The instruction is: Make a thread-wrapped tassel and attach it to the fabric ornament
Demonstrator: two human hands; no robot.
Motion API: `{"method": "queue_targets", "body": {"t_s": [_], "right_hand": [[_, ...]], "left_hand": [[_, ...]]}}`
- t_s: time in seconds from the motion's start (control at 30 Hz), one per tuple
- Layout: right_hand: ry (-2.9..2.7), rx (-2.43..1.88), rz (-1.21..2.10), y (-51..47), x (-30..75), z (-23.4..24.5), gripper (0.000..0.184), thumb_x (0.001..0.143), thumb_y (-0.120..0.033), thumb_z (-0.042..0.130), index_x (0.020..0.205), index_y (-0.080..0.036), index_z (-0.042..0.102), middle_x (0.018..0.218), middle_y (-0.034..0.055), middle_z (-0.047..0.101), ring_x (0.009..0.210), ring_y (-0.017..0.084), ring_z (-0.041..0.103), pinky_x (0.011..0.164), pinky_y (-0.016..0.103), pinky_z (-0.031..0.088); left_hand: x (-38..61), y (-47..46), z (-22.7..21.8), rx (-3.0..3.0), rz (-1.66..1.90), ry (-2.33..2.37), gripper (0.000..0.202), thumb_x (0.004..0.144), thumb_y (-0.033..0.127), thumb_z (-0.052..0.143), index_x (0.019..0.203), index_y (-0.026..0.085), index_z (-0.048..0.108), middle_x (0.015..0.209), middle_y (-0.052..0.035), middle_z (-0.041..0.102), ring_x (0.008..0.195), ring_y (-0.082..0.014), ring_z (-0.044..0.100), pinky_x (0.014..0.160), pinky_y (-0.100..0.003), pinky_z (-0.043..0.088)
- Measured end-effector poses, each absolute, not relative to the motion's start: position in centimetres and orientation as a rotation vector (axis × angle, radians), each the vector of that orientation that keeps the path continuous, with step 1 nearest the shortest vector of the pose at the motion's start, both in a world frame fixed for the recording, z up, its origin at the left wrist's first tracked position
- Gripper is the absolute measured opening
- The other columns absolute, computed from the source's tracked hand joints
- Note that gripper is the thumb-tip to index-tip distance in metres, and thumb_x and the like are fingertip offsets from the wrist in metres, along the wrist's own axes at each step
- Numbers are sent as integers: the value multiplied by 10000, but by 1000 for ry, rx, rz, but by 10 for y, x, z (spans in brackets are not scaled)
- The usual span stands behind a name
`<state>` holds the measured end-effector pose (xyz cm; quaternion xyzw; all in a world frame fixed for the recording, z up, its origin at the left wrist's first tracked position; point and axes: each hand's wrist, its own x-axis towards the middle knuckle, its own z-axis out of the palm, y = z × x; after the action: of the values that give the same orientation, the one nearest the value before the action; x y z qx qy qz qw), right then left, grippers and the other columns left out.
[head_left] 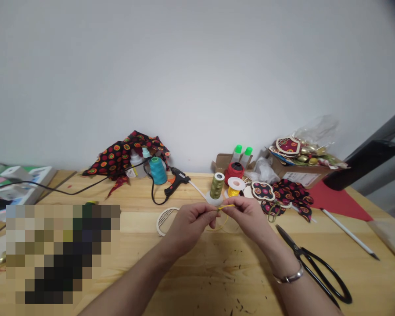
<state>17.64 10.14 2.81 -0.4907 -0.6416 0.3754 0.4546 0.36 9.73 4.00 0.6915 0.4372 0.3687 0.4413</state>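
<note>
My left hand (192,221) and my right hand (246,215) meet above the middle of the wooden table (197,272). Both pinch a thin yellow cord (226,206) that runs between their fingertips and loops down below them. My right wrist wears a silver bracelet (288,277). Just behind the hands stand an olive-gold thread spool (217,186) and a small yellow cord spool (234,188). A round white wooden cut-out (164,218) lies flat beside my left hand.
Black scissors (316,263) lie at the right. A black glue gun (176,181), a teal spool (158,170), patterned fabric (125,153), a red spool (234,169), glue bottles (242,153), fabric-covered shapes (283,195), a cardboard box (303,169), red paper (335,199) and a white pencil (349,235) sit behind.
</note>
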Motion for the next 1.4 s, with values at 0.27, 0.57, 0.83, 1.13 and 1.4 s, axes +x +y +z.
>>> {"method": "queue_targets", "body": {"t_s": [0.27, 0.57, 0.83, 1.13, 1.4], "right_hand": [[-1565, -1243, 965, 98, 172, 31, 197, 739, -332, 622, 677, -155, 684, 534, -24, 551, 505, 102, 424, 459, 213, 329], [-1705, -1233, 997, 91, 171, 33, 203, 776, -307, 586, 699, -160, 702, 562, -16, 547, 513, 104, 412, 468, 220, 319], [-1807, -1185, 977, 89, 172, 35, 218, 824, -296, 549, 703, -181, 689, 569, -31, 495, 543, 109, 402, 506, 222, 317], [-1931, -1098, 944, 84, 168, 38, 351, 867, -237, 482, 526, -171, 433, 555, -55, 267, 531, 88, 271, 491, 221, 227], [-2007, -1101, 816, 81, 166, 35, 367, 874, -232, 486, 516, -166, 443, 526, -61, 261, 500, 77, 266, 469, 210, 226]], "left_hand": [[3, 101, 36, 1724, 1021, 1164, 270, 809, 256, 499, 557, 184, 560, 476, 50, 450, 426, -83, 378, 401, -182, 327], [2, 103, 29, 1845, 1095, 1189, 269, 828, 266, 471, 583, 185, 550, 543, 23, 525, 554, -128, 489, 556, -227, 374], [3, 102, 27, 1867, 1126, 1187, 275, 846, 259, 469, 589, 186, 533, 550, 31, 525, 561, -121, 497, 570, -218, 378], [2, 101, 25, 1861, 1198, 1204, 249, 839, 234, 493, 602, 182, 550, 567, 29, 556, 581, -120, 517, 594, -217, 392], [0, 107, 23, 1879, 1207, 1224, 243, 849, 242, 481, 633, 174, 569, 576, 23, 559, 582, -124, 521, 599, -228, 396]]}}
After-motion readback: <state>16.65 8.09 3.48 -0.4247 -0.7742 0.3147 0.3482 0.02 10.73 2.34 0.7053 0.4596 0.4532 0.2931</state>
